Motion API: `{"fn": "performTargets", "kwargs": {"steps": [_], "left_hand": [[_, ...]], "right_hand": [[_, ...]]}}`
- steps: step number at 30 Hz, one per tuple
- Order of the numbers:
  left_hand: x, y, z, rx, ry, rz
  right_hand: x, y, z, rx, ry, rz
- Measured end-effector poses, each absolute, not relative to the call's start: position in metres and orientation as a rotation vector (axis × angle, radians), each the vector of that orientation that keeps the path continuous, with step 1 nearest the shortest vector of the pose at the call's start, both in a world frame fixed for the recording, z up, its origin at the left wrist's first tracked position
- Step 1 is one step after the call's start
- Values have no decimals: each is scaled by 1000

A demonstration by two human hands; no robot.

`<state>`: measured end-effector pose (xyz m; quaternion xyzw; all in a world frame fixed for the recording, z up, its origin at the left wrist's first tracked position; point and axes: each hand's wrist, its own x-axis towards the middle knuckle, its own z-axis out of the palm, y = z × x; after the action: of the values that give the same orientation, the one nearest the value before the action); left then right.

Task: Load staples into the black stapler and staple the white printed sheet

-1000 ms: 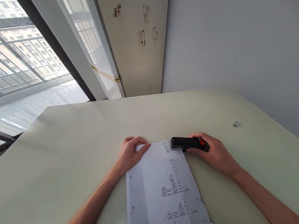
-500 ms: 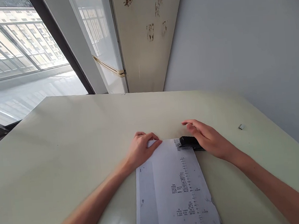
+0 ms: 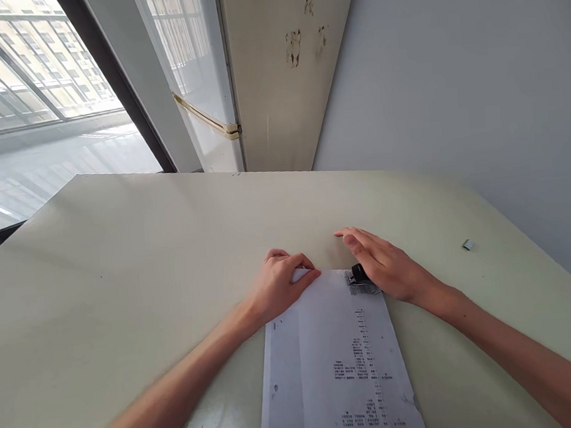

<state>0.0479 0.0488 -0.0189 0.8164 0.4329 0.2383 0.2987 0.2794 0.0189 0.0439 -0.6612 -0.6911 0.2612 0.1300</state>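
Observation:
A stack of printed paper sheets [image 3: 323, 364] lies on the table, running toward me. My left hand [image 3: 287, 279] is closed on its far left corner, thumb on top and fingers bent beyond the edge. At the far right corner a black stapler [image 3: 357, 274] straddles the paper edge with its jaw end. Over the stapler rests the palm of my right hand [image 3: 387, 265], fingers stretched out past it to the left rather than wrapped round it. That hand hides most of the stapler's body.
The pale table [image 3: 145, 266] extends around the paper. On its right side lies a small box of staples or similar small piece [image 3: 467, 245]. Behind the table stand a fridge [image 3: 275, 95] with peeled patches, a grey wall [image 3: 452, 59], and a window at left.
My right hand has moved left and slightly down over the stapler, covering more of it. My left hand stays on the paper corner. The view has shifted slightly.

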Motion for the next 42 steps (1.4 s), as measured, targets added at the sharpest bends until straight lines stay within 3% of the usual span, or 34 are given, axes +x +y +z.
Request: {"fn": "performTargets", "kwargs": {"steps": [42], "left_hand": [[35, 50, -3, 2131, 1149, 572]], "right_hand": [[265, 19, 49, -1963, -2043, 731]]}}
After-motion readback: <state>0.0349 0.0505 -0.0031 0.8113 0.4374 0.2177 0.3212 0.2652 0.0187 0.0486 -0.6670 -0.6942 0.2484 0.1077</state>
